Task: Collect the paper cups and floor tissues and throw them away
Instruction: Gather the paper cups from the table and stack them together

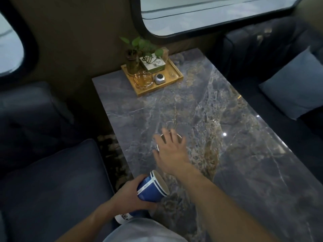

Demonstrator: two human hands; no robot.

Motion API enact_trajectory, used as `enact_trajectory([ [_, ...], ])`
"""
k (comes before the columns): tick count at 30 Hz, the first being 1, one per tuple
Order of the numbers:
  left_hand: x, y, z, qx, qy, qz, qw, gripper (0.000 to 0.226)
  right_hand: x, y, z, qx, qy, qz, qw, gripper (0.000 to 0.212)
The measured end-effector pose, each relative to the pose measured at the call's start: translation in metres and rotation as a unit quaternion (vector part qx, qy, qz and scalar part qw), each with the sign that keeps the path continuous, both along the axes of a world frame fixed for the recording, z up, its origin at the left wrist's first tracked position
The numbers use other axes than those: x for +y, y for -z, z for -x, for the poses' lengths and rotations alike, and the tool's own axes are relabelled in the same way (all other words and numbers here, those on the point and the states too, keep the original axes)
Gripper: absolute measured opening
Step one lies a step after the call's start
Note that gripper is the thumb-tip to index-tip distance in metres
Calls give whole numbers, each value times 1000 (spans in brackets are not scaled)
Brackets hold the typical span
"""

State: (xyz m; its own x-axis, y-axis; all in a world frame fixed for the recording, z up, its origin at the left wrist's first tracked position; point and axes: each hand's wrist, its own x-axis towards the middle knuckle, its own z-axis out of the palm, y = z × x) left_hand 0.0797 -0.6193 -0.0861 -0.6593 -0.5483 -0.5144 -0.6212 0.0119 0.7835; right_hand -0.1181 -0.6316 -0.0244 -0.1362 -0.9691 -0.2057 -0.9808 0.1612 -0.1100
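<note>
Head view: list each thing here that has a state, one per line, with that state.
Left hand: closed around the blue paper cups.
Blue paper cups: nested, tipped sideways, mouth toward the table.
Right hand: spread over a cup, grip not yet clear.
Cup on table: upright, mostly hidden by the hand.
Marble table: glossy, bare in the middle.
Wooden tray: at the far corner, holding a plant and glassware.

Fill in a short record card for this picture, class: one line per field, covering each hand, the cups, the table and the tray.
left hand: grips stacked blue paper cups, tilted, mouths facing right
right hand: spread over a cup on the table, mostly hidden; grasp unclear
table: dark marble top
tray: wooden, at far left corner; holds a plant and a glass dish
floor tissues: none visible
</note>
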Motion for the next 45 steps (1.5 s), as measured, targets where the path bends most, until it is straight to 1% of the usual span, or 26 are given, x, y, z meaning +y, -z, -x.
enact_trajectory([
  [2,0,1,-2,-4,-11,-3,1000,74,2,-1,-1,4,2,16,1000,47],
  [6,-3,3,-1,-1,-17,3,1000,73,15,-1,6,7,4,88,996,41],
  [8,-3,2,2,0,-15,1,1000,76,28,-4,22,-26,24,108,993,41],
  [10,-3,5,4,2,-14,6,1000,78,49,-8,40,-96,85,124,984,43],
  [12,-1,6,8,8,-5,10,1000,76,78,-15,57,-174,170,169,955,43],
  [14,1,6,16,12,17,10,1000,76,114,-24,70,-222,244,213,920,44],
  [16,4,6,27,9,45,7,999,81,152,-30,75,-240,309,225,892,44],
  [18,8,5,41,12,76,-1,997,89,187,-34,73,-235,361,226,874,43],
  [20,13,1,58,19,116,7,993,92,216,-35,68,-231,399,243,853,44],
  [23,22,-5,82,33,181,22,983,94,244,-39,56,-272,443,282,807,50],
  [26,31,-9,98,46,227,15,973,96,261,-40,46,-292,467,325,769,51],
  [29,41,-15,108,56,265,27,962,91,272,-38,37,-299,473,350,751,48],
  [33,49,-23,117,65,298,46,951,87,290,-35,37,-314,477,333,750,48],
  [38,52,-31,117,85,310,44,946,87,305,-44,48,-378,496,245,742,48],
  [40,52,-35,118,89,319,50,942,88,306,-45,54,-409,510,208,728,39],
  [42,53,-36,118,93,332,64,937,87,301,-48,57,-423,538,182,706,18],
  [43,54,-38,118,95,340,71,933,86,299,-50,57,-423,552,169,698,16],
  [45,56,-40,120,94,363,85,923,87,297,-49,56,-424,574,133,688,30],
])
